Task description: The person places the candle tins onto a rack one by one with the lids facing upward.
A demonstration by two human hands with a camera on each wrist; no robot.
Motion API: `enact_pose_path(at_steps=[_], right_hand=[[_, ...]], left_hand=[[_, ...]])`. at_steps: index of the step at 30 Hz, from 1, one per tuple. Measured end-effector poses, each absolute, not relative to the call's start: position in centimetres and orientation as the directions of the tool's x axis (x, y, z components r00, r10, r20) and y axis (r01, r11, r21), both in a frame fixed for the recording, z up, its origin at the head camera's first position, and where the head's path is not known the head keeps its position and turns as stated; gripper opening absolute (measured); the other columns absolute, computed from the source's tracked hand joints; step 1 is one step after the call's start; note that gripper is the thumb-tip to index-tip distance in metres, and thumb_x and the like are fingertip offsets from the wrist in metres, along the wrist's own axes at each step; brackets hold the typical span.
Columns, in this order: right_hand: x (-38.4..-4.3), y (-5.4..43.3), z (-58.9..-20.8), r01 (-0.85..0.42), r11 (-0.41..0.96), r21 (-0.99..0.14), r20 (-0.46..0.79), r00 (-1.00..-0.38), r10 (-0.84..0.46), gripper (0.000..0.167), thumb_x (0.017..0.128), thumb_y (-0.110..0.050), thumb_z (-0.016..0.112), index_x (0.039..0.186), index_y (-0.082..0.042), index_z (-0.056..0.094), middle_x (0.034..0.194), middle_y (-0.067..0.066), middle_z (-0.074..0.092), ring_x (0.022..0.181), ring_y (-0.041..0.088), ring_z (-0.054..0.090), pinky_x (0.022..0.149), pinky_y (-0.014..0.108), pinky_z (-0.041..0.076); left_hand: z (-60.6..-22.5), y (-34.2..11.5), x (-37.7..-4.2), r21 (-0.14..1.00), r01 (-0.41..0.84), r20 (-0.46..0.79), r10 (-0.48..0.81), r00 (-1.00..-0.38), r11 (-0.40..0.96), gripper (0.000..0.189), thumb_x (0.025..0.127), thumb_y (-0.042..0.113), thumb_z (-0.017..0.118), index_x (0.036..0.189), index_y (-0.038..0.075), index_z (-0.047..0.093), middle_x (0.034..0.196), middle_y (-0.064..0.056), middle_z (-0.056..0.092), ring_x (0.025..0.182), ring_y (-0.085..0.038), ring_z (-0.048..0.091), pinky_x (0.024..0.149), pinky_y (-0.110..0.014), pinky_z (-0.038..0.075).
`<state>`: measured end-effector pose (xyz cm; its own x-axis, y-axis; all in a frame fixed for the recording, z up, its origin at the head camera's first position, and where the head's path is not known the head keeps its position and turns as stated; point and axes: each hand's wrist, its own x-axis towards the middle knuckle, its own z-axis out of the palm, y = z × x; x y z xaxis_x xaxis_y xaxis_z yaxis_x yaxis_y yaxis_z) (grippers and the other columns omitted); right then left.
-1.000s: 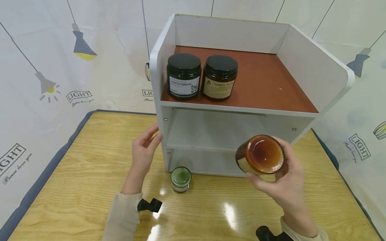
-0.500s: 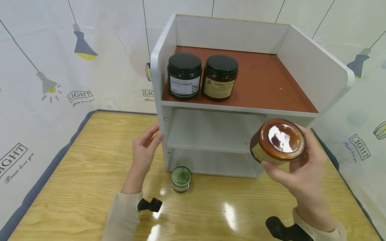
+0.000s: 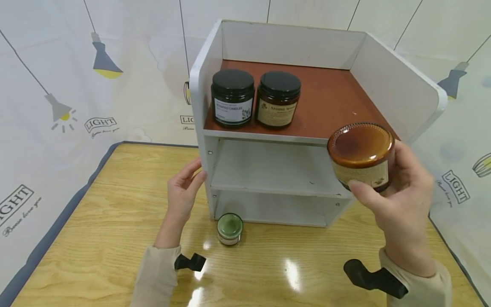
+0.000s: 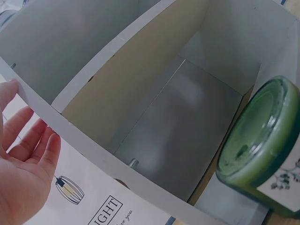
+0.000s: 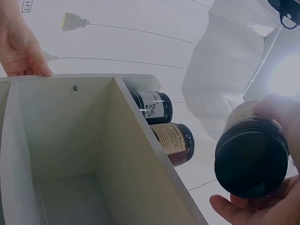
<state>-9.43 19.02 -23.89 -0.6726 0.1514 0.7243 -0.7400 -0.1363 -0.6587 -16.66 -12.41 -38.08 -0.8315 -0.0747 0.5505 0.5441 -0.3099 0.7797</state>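
Note:
Up in front of the shelf's right side, my right hand (image 3: 404, 198) holds an amber glass candle jar (image 3: 360, 147), thumb across its beige label. The jar is tilted base up, and its dark lid end (image 5: 251, 161) faces the right wrist camera. My left hand (image 3: 182, 194) touches the left side panel of the white shelf (image 3: 264, 164); its thumb is at the panel's front edge and its fingers lie along the outer face. A small green candle jar (image 3: 230, 228) stands on the table before the shelf's lower left corner, and appears large in the left wrist view.
On the shelf's red-brown top (image 3: 326, 98), a dark jar with a white label (image 3: 232, 102) stands at the left, beside an amber jar with a beige label (image 3: 278, 104). Raised white walls edge this top. Below are two compartments. The wooden table (image 3: 96, 238) meets a patterned cloth backdrop.
My right hand has moved right and up with the amber candle jar, and the jar has turned so that its label shows. My left hand and the green jar have stayed put.

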Motion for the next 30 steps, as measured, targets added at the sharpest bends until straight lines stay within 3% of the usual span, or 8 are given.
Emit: enact_pose_path(at_steps=[9,17,25,30], right_hand=[[-10.3,19.6,-22.3,-0.765,-0.167,-0.622,0.730,-0.643,0.230,0.062,0.049,0.026,0.066,0.109,0.018,0.051,0.097,0.024,0.056,0.085,0.027,0.050,0.071,0.025,0.046],[-11.2,19.9,-20.4,-0.753,-0.151,-0.640,0.710,-0.655,0.257,0.061,0.053,0.026,0.065,0.112,0.019,0.053,0.105,0.030,0.055,0.084,0.029,0.054,0.066,0.025,0.052],[-12.3,19.6,-19.4,-0.768,-0.161,-0.620,0.703,-0.634,0.322,0.053,0.055,0.022,0.065,0.106,0.012,0.054,0.093,0.024,0.054,0.076,0.026,0.053,0.063,0.024,0.052],[-13.0,19.2,-18.9,-0.794,-0.125,-0.595,0.718,-0.595,0.361,0.048,0.056,0.019,0.067,0.103,0.013,0.058,0.092,0.023,0.056,0.079,0.026,0.053,0.070,0.026,0.051]], left_hand=[[-38.3,-12.4,-16.8,0.768,0.554,0.563,-0.075,-0.823,-0.322,0.029,0.089,-0.001,0.061,0.111,0.017,0.068,0.116,0.002,0.064,0.113,-0.014,0.055,0.089,-0.023,0.048],[-38.3,-12.4,-16.8,0.763,0.562,0.569,-0.081,-0.818,-0.321,0.028,0.089,-0.001,0.061,0.111,0.015,0.068,0.116,0.002,0.064,0.113,-0.014,0.055,0.090,-0.023,0.048],[-38.2,-12.4,-16.8,0.763,0.557,0.563,-0.086,-0.822,-0.327,0.030,0.088,-0.003,0.061,0.110,0.016,0.069,0.115,0.002,0.064,0.112,-0.014,0.056,0.090,-0.023,0.048],[-38.2,-12.3,-16.8,0.765,0.556,0.560,-0.091,-0.824,-0.325,0.031,0.088,-0.003,0.061,0.109,0.017,0.069,0.115,0.002,0.064,0.111,-0.014,0.056,0.090,-0.023,0.048]])
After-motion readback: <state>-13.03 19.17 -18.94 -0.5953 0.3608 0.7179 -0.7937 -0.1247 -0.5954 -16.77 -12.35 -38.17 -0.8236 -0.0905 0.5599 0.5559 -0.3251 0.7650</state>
